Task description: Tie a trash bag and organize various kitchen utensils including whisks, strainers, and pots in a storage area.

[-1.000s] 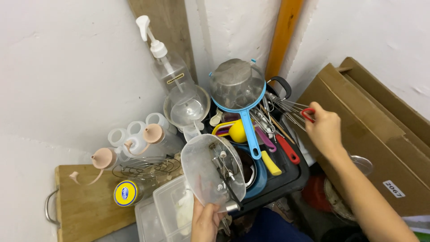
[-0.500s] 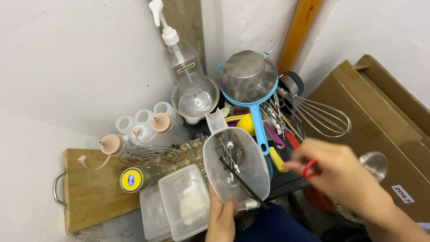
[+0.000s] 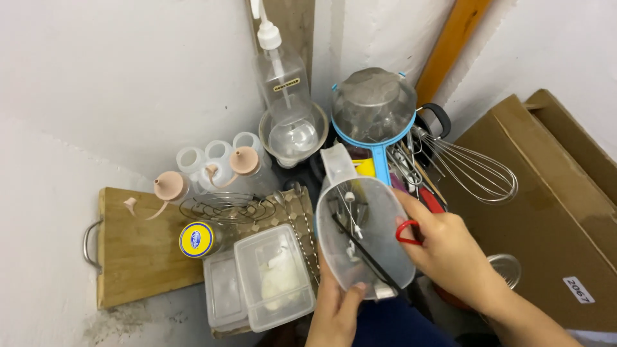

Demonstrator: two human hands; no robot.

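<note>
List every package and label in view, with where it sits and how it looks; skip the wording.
Pump bottle label: small pale strip on the clear bottle at the back wall.
Tin lid: round, yellow with a blue centre, on the wooden board.
Sticker: small white rectangle on the brown cardboard box, right.
Clear tubs: two lidded rectangular boxes, unlabelled, left of the left hand.
</note>
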